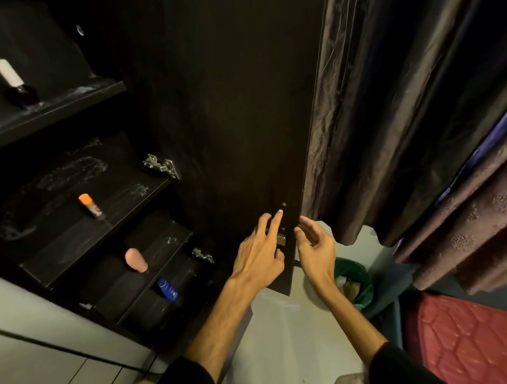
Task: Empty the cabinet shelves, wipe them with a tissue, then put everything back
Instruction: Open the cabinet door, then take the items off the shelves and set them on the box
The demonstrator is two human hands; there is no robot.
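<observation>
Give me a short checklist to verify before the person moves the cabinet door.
1. Left hand on the cabinet door, fingers straight near the latch plate: ok.
2. Right hand empty, open by the door edge: ok.
3. Orange-capped bottle, pink bottle and blue bottle back on the shelves, behind the front edges: ok.
4. Shelves wiped: cannot tell; pale smears show on the middle shelf.
5. Green bin stands on the floor beyond the door: ok.
</observation>
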